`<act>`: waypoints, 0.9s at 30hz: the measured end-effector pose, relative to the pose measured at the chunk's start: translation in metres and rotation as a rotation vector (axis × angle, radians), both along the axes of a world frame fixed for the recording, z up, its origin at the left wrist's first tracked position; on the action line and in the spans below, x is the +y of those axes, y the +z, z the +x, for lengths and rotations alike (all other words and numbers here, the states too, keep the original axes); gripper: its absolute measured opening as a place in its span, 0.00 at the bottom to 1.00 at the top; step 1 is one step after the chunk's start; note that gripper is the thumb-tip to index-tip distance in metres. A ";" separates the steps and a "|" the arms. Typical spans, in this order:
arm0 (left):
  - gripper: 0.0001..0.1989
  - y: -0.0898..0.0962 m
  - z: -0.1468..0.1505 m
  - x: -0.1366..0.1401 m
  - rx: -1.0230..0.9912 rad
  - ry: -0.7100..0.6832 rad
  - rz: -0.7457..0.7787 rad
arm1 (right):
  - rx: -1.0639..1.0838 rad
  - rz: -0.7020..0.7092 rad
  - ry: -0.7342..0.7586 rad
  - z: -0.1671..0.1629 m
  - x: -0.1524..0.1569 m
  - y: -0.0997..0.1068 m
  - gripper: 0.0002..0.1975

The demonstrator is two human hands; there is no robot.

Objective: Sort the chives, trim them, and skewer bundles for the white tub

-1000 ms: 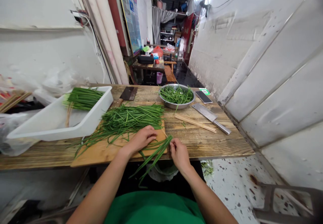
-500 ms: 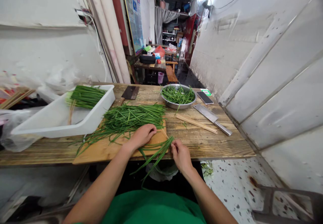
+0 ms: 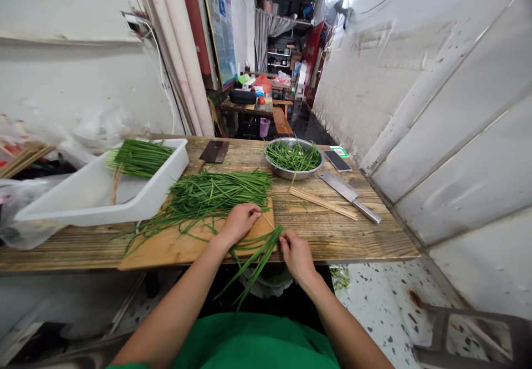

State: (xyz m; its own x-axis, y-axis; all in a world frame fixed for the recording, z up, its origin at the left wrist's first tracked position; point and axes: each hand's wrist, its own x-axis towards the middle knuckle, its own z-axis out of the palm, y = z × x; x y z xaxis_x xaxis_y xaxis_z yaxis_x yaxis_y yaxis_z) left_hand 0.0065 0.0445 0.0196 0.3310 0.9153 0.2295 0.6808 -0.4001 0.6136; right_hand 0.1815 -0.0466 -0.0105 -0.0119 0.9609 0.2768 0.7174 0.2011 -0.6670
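Observation:
In the head view my left hand point(image 3: 241, 224) is closed, pinching a thin wooden skewer point(image 3: 268, 221) that points toward the small bunch of garlic chives point(image 3: 266, 247). My right hand point(image 3: 297, 254) is closed on the gathered end of that bunch, just past the cutting board's right edge. Its loose leaves hang down over the table's front edge. On the wooden cutting board point(image 3: 166, 251) lies a large pile of garlic chives point(image 3: 220, 191), right behind my left hand. Whether the skewer's tip pierces the bunch, I cannot tell.
A white tray point(image 3: 153, 205) with chives and skewers stands at left. Toward the back are a dark-bladed cleaver point(image 3: 215, 151) and a metal bowl point(image 3: 285, 174) of chives. At right lie loose skewers point(image 3: 324, 203), a cleaver point(image 3: 343, 186) and a phone point(image 3: 338, 160).
Both hands have shifted very slightly toward each other, the left one a little to the right. The skewer and the hanging chive leaves have moved slightly with them.

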 end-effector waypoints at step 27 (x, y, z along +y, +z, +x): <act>0.08 -0.001 0.003 0.000 -0.049 0.037 -0.051 | 0.016 0.009 -0.002 -0.001 -0.001 0.003 0.10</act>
State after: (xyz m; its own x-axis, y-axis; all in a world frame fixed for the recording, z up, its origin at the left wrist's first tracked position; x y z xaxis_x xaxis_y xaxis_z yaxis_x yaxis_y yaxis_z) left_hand 0.0099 0.0445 0.0188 0.2863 0.9377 0.1969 0.6635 -0.3423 0.6653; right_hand 0.1801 -0.0479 -0.0077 -0.0057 0.9584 0.2854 0.7070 0.2057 -0.6766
